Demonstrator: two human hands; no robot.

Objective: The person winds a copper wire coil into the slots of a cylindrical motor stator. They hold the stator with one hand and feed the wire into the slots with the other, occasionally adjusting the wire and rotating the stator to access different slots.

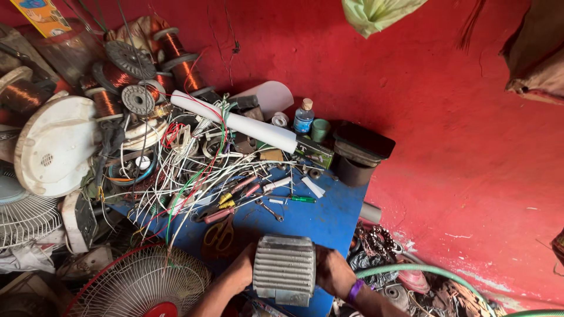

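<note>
Partly hidden fingers (249, 258) behind motor housing (285, 267)

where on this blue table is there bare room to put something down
The barest patch of the blue table lies right of the small wrench, below the green screwdriver, above the ribbed grey housing held between the left hand and right hand. Left and back are crowded with tangled wires and scissors.

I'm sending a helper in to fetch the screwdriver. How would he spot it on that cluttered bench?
Start at the blue table against the red wall. Just beyond the ribbed grey motor housing held between two hands lies the green-handled screwdriver, flat, right of the wire tangle. It is the only translucent green tool there.
</note>
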